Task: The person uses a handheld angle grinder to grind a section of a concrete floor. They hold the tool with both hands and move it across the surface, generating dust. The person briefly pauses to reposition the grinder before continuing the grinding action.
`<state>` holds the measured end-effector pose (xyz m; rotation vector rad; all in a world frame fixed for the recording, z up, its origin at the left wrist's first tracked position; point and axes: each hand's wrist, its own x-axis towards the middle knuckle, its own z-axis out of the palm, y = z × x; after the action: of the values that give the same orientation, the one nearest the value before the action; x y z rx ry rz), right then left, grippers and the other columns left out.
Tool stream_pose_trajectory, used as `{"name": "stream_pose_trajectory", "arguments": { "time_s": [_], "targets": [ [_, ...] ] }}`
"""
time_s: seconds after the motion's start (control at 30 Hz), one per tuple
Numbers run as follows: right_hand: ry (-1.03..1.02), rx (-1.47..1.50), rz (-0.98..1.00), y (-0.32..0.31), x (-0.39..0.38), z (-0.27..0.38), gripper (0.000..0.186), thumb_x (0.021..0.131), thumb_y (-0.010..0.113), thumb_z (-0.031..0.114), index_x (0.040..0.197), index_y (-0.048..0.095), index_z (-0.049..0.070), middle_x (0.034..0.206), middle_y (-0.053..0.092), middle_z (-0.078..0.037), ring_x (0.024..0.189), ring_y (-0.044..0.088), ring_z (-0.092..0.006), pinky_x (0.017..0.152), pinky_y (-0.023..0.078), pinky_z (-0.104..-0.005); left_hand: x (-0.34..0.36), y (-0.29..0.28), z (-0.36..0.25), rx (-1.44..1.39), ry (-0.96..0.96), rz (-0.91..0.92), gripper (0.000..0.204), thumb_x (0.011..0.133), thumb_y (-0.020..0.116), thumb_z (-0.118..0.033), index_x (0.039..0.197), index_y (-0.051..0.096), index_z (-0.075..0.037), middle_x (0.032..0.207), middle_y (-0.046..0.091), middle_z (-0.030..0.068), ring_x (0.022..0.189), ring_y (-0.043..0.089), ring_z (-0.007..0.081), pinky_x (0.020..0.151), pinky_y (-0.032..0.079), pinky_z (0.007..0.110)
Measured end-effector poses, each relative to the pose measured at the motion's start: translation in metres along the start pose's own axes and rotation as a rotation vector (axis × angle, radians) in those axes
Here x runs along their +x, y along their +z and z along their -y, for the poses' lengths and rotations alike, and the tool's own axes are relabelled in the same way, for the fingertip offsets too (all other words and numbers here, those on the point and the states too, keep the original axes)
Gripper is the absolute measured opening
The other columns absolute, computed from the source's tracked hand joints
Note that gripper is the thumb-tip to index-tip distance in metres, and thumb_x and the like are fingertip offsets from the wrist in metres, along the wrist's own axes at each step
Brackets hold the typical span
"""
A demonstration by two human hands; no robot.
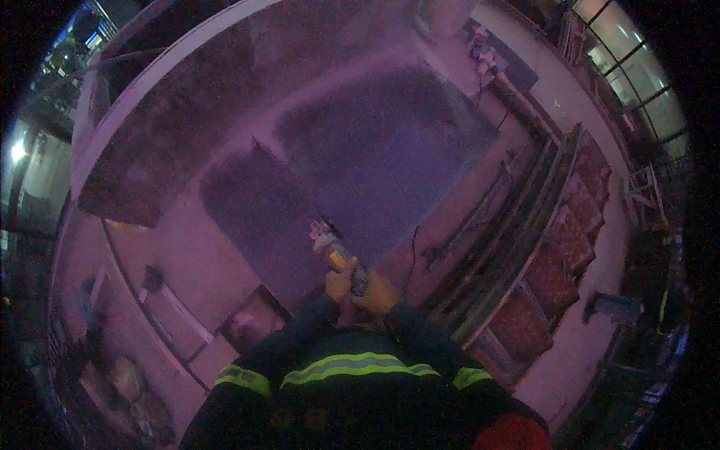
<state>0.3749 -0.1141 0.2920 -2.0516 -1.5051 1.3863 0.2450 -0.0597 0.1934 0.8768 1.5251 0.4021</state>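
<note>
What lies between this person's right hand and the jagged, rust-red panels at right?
In the head view: a thin black cable nearest the right hand, then long, dark, narrow bars.

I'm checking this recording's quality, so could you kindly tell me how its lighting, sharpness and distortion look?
In the head view, dim light with a purple cast and grain; in the head view, glare from the lamp near the left rim; in the head view, the power tool looks soft, its fine detail lost; in the head view, the long bars at right bow.
</note>
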Motion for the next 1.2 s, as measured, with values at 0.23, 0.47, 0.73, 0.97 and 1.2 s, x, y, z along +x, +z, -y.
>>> {"name": "stream_pose_trajectory", "arguments": {
  "time_s": [0.23, 0.47, 0.73, 0.97, 1.2],
  "targets": [
    [0.098, 0.073, 0.009, -0.007, 0.0, 0.016, 0.068, 0.064, 0.077, 0.036, 0.113, 0.048, -0.003, 0.105, 0.06, -0.027, 0.097, 0.06, -0.0418, 0.08, 0.049, -0.0477, -0.018, -0.003, -0.038, 0.057, -0.058, -0.031, 0.076, 0.076, 0.07, -0.052, 0.106, 0.055, 0.016, 0.098, 0.064, 0.0187, 0.087, 0.063, 0.0269, 0.076, 0.05, 0.038],
    [-0.029, -0.019, -0.12, 0.045, 0.038, -0.039, 0.069, 0.065, 0.075, 0.035, 0.115, 0.048, -0.003, 0.102, 0.062, -0.025, 0.093, 0.062, -0.0423, 0.08, 0.049, -0.0483, -0.014, -0.012, -0.033, 0.028, -0.027, -0.002, 0.068, 0.077, 0.07, -0.05, 0.101, 0.058, 0.013, 0.094, 0.064, 0.0167, 0.082, 0.063, 0.024, 0.071, 0.049, 0.038],
    [-0.026, -0.043, -0.048, 0.016, 0.04, -0.011, 0.074, 0.065, 0.073, 0.045, 0.113, 0.049, -0.006, 0.1, 0.063, -0.026, 0.094, 0.062, -0.0419, 0.08, 0.049, -0.0483, -0.015, -0.011, -0.059, -0.052, -0.043, -0.057, 0.055, 0.078, 0.07, -0.048, 0.088, 0.066, 0.006, 0.085, 0.066, 0.0106, 0.073, 0.062, 0.0196, 0.067, 0.049, 0.036],
    [-0.015, -0.09, -0.053, 0.031, 0.076, -0.027, 0.071, 0.064, 0.075, 0.041, 0.111, 0.049, -0.006, 0.101, 0.062, -0.027, 0.096, 0.06, -0.0431, 0.079, 0.049, -0.0493, 0.059, -0.012, -0.005, -0.222, 0.011, 0.126, 0.056, 0.078, 0.07, -0.047, 0.095, 0.064, 0.006, 0.088, 0.065, 0.0101, 0.076, 0.063, 0.019, 0.069, 0.049, 0.035],
    [0.077, -0.065, -0.049, 0.041, 0.065, 0.002, 0.064, 0.064, 0.077, 0.037, 0.106, 0.048, -0.003, 0.101, 0.062, -0.027, 0.097, 0.059, -0.044, 0.08, 0.048, -0.0495, 0.029, -0.033, -0.03, -0.213, -0.036, 0.078, 0.064, 0.075, 0.071, -0.049, 0.102, 0.06, 0.008, 0.093, 0.065, 0.0126, 0.081, 0.064, 0.0213, 0.072, 0.05, 0.036]
  ]
}}
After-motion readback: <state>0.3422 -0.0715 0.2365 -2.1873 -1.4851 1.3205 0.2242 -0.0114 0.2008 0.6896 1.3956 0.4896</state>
